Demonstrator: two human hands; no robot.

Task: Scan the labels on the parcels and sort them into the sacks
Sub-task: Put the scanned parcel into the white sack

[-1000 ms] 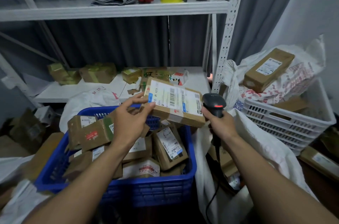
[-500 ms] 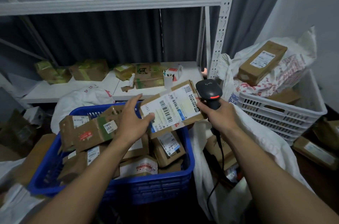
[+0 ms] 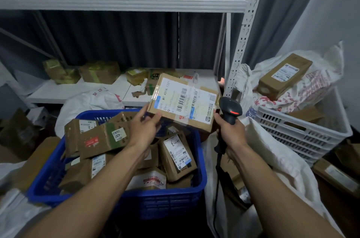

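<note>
Two hands share one job: the left hand (image 3: 145, 130) pinches the near left corner of a flat cardboard parcel (image 3: 184, 102), thumb on top and fingers underneath, holding it in the air above the far right corner of the blue crate (image 3: 116, 201). The parcel is tilted so its white label (image 3: 194, 97), barcodes and all, faces up toward the person, probably so the scanner can see it; a corner grip leaves the whole label uncovered. The right hand (image 3: 231, 136) is wrapped around the handle of a black scanner (image 3: 230, 109) just past the crate's far right corner, its head upright beside the parcel's right edge; whether they touch I cannot tell. A red light shows on the head, and the cable (image 3: 217, 163) hangs down along the crate's right side. The head seems to sit beside the label rather than facing it, so I judge the scan calls for turning the scanner or swinging the parcel across. Inside the crate other parcels (image 3: 176, 157) lie heaped, labels at all angles. Directly right of the crate a white sack (image 3: 272, 161) stands open with boxes inside, near enough for a short drop; further right a white basket (image 3: 303, 134) carries another filled sack (image 3: 321, 85) with a long parcel (image 3: 285, 75) on top.
</note>
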